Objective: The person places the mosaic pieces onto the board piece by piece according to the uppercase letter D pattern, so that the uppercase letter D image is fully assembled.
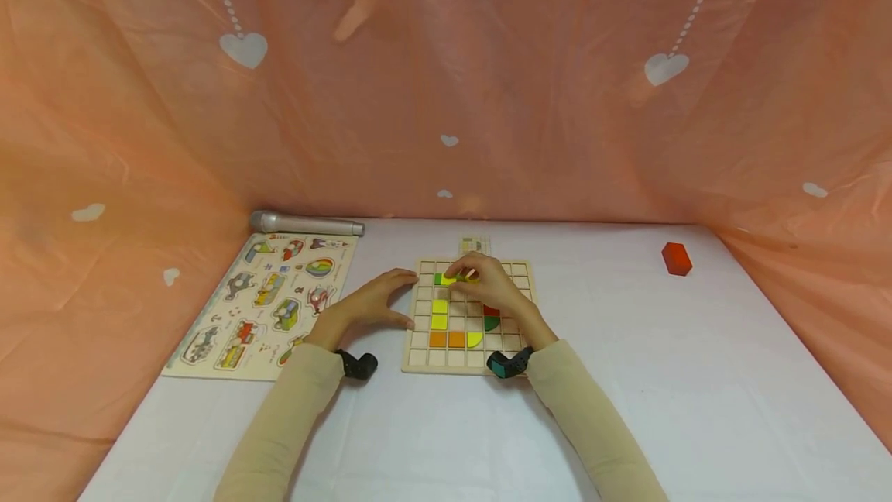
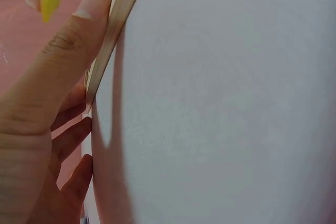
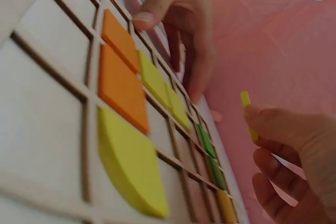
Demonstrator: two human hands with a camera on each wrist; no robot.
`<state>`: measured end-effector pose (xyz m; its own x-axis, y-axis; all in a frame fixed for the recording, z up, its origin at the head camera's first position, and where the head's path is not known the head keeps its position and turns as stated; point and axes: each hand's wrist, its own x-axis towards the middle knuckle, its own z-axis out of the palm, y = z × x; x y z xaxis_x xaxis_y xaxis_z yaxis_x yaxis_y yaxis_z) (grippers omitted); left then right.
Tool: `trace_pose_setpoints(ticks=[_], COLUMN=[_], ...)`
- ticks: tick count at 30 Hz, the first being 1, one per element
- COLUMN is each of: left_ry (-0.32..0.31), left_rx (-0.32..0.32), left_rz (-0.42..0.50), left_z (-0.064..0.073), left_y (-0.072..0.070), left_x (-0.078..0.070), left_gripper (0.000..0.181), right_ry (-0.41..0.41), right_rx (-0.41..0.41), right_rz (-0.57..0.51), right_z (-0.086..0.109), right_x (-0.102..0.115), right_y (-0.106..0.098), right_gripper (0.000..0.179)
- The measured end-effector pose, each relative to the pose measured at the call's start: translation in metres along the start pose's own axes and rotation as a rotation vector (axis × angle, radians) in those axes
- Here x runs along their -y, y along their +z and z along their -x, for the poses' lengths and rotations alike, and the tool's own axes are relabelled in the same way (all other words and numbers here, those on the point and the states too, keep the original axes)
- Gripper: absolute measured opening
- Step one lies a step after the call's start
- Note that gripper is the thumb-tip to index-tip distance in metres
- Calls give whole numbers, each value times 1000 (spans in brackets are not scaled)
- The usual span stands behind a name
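A wooden grid board point(image 1: 420, 358) lies on the table in front of me. My left hand point(image 1: 376, 302) rests on its left edge, thumb and fingertips touching the side, fingers spread. My right hand point(image 1: 491, 285) pinches a small flat yellow piece point(image 3: 245, 98) between thumb and finger, held above the far part of the board. Set in the grid are orange squares point(image 3: 123, 90), yellow squares point(image 1: 439, 322) and a yellow quarter-round piece point(image 3: 131, 166). Green pieces point(image 3: 216, 174) show farther back, and a green rounded piece point(image 1: 492, 324) lies to the right. My right hand hides some cells.
Left of the board lies a picture puzzle board point(image 1: 268, 308), with a silver microphone point(image 1: 307, 224) behind it. A small printed card point(image 1: 476, 244) lies just beyond the grid. A red hexagonal block point(image 1: 676, 259) stands at the far right. Pink curtains point(image 1: 446, 84) surround the table.
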<state>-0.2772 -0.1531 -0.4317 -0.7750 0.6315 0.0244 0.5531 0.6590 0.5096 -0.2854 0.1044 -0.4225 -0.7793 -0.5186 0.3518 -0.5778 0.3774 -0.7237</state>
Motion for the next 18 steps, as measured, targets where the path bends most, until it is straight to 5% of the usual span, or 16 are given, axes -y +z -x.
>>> trace_pose_setpoints(ticks=[12,18], left_ry=[15,20], left_rx=[-5,-9], left_rz=[8,-2], left_z=[0,0], left_y=[0,1], left_x=[1,2], left_gripper=[85,86], right_ry=[31,16], right_rx=[74,47], right_rz=[74,101], right_z=[-3,-2], right_x=[-10,-12], right_y=[21,23], right_gripper=[12,10])
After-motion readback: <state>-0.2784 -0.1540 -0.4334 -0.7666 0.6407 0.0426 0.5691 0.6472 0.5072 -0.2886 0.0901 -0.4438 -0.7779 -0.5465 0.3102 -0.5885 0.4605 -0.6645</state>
